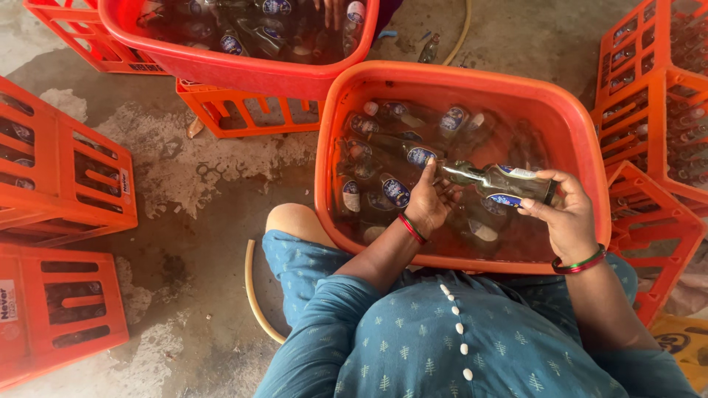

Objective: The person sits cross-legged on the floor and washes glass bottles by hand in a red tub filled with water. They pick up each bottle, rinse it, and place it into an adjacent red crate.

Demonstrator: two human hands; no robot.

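Head view: a glass bottle [495, 179] is held on its side above the water near the right edge of an orange tub [590, 158]. Its body is gripped by the right hand [564, 214]; its neck is pinched by the closed left hand [428, 203]. More bottles [383, 158] lie submerged toward the left edge. Orange crates [63, 173] are stacked nearby.

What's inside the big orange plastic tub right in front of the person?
The orange plastic tub holds water with many labelled glass bottles lying submerged. The left hand and right hand hold one glass bottle above them. The tub's bottom is hidden by bottles.
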